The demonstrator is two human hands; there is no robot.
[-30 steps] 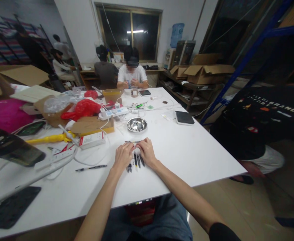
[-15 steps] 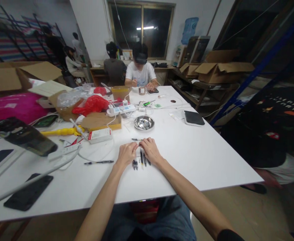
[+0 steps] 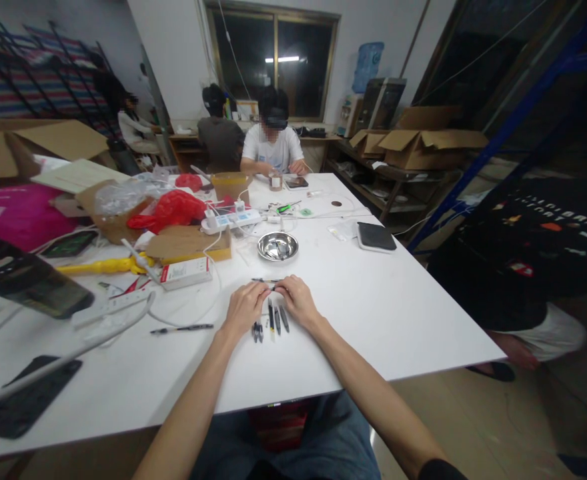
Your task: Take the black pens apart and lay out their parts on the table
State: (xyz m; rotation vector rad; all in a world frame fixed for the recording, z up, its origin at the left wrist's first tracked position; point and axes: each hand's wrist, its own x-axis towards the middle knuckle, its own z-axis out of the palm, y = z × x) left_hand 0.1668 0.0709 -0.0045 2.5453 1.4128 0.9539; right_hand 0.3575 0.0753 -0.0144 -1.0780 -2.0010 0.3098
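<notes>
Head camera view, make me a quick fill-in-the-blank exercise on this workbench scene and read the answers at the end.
Counting the left hand and the right hand, the number pinching the slim dark piece is ____.
The lone pen lying apart is nearer the person's ____ hand.
The shiny metal bowl stands on a tabletop coloured ____.
The large plastic water jug right of the window is tinted ____.

Missing words: two; left; white; blue.

The slim dark piece (image 3: 273, 289) you hold runs left to right, its ends hidden by your left hand (image 3: 245, 307) and right hand (image 3: 298, 301), between a parallel pen (image 3: 265, 280) farther off and several dark pens (image 3: 278, 319) nearer you.
</notes>
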